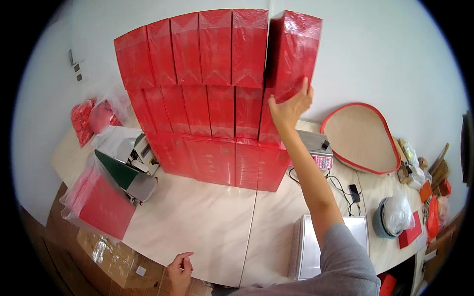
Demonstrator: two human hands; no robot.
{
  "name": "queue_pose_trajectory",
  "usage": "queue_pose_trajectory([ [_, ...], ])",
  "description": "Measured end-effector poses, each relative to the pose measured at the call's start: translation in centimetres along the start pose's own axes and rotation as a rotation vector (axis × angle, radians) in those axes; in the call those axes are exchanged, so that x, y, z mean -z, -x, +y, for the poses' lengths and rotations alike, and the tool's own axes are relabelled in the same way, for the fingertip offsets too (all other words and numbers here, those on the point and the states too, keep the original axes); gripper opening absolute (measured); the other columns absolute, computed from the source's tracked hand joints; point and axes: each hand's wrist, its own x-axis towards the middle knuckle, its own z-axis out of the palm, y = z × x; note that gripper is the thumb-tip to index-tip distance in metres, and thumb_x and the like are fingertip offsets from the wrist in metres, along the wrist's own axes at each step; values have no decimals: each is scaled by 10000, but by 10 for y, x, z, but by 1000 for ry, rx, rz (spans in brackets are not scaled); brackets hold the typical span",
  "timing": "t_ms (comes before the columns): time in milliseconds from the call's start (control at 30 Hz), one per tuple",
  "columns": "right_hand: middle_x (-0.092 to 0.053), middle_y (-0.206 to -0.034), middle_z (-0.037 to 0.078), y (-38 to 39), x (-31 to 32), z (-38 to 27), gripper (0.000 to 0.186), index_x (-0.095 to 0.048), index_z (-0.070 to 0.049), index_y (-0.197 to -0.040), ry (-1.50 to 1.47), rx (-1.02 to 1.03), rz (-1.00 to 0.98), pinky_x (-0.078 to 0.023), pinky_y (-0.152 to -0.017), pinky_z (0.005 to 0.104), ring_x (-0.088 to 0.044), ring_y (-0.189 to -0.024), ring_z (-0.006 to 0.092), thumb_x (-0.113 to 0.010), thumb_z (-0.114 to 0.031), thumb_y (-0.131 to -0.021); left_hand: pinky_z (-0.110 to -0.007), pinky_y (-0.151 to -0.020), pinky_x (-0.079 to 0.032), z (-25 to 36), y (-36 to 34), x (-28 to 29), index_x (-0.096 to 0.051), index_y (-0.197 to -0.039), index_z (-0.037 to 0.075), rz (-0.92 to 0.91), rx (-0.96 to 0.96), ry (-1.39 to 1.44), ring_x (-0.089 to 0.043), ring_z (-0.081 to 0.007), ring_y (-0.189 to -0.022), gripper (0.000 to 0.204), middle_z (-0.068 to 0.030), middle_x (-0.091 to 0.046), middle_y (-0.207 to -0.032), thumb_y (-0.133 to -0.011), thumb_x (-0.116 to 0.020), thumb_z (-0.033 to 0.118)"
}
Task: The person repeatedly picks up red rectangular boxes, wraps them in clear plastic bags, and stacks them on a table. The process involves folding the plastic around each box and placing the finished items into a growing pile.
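Note:
Red plastic-wrapped boxes (214,45) stand stacked in rows on the pale marble-patterned table (192,222). At the top right, my right hand (291,106) grips the lower part of a darker red box (295,47), which sits slightly apart from its neighbour and tops the end column. My left hand (180,269) is low at the table's near edge, holding nothing, index finger extended and the other fingers partly curled.
Left are a green-and-metal machine (116,167), a bagged red box (103,209) and red bags (84,121). Right are a red-rimmed tray (360,138), a pink-keyed device (321,163), cables, a silver case (308,246) and a bowl (382,222). A carton (118,256) lies below.

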Motion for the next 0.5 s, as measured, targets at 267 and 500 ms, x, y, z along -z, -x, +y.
queue_pose_trajectory([
  [267, -268, -1300, 312, -84, 38, -37, 1060, -137, -3, -1400, -44, -46, 75, -272, -975, 535, -330, -1173, 444, -763, -321, -605, -209, -480, -423, 22, 25, -14, -663, -1002, 39, -60, 86, -12, -515, -61, -504, 190, -16, -540, -553, -897, -506, 58],
  [500, -407, -1214, 284, -129, 47, -66, 1037, -212, -32, -1392, 17, -148, 78, -337, -953, 522, -390, -1148, 420, -785, -383, -602, -216, -477, -408, 4, 27, 8, -664, -1005, 54, -73, 45, 41, -498, -58, -498, 188, -15, -541, -559, -913, -503, 85],
])
